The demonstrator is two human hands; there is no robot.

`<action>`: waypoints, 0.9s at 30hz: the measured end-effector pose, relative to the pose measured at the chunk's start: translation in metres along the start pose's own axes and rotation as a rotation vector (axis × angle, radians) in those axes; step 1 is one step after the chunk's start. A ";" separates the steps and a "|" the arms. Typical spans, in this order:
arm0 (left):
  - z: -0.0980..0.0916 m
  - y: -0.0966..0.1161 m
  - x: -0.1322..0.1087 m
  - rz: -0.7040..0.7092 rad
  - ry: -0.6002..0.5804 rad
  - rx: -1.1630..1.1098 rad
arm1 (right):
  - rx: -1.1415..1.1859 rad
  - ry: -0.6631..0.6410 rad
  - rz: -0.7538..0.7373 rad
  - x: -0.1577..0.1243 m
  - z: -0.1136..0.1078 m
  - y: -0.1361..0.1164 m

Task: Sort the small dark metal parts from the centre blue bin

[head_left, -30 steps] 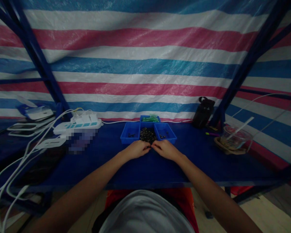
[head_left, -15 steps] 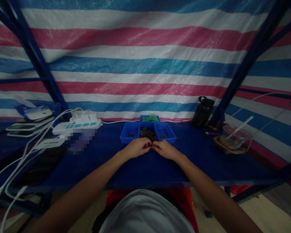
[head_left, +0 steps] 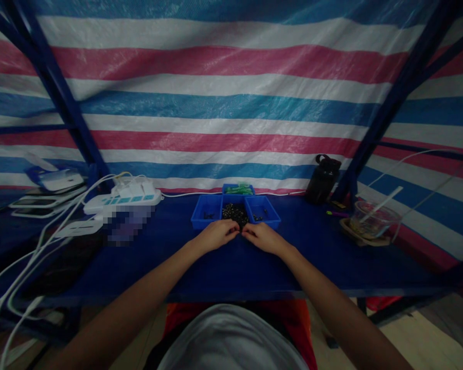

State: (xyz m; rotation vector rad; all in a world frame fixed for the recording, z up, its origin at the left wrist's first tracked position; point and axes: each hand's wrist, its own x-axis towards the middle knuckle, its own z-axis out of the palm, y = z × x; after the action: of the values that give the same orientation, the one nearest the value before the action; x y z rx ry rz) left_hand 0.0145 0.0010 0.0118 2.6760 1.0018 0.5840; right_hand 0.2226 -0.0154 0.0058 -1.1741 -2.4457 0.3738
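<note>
My left hand (head_left: 218,234) and my right hand (head_left: 263,236) come together at the front of the blue bins, fingertips pinched and almost touching. Whatever they hold is too small to make out. Just beyond the fingers, a middle bin holds a heap of small black and shiny parts (head_left: 234,211). The left blue bin (head_left: 199,222) has a few dark pieces in it. A few small dark metallic pieces lie in the right blue bin (head_left: 272,220). Behind the heap, green items (head_left: 239,189) fill a back bin.
On the left are a white power strip (head_left: 119,199), white cables (head_left: 42,241) and stacked phone-like devices (head_left: 42,203). To the right stand a black bottle (head_left: 322,180) and a clear plastic cup (head_left: 374,218) with a straw. A striped tarp (head_left: 231,113) hangs behind the blue table (head_left: 231,277).
My fingertips have drawn very slightly apart. Otherwise both hands stay at the front of the bins, and the view has shifted a little.
</note>
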 end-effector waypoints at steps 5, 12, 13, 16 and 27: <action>0.004 -0.001 0.000 -0.013 -0.055 0.012 | 0.002 0.055 -0.004 -0.001 -0.004 -0.005; 0.003 0.001 0.000 -0.030 -0.057 -0.010 | 0.018 0.074 -0.011 -0.002 -0.006 -0.009; 0.002 0.001 0.000 -0.041 -0.050 -0.026 | 0.020 0.076 -0.004 -0.002 -0.007 -0.008; -0.001 0.002 0.000 -0.083 -0.023 -0.089 | 0.021 0.057 0.017 -0.001 -0.006 -0.006; -0.001 0.001 0.002 0.002 0.042 -0.265 | 0.135 -0.005 -0.035 0.000 0.002 -0.005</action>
State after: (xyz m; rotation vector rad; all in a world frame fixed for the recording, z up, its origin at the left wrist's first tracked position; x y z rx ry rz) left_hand 0.0165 0.0014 0.0136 2.4422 0.8647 0.7209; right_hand 0.2181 -0.0184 0.0058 -1.0731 -2.4004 0.5229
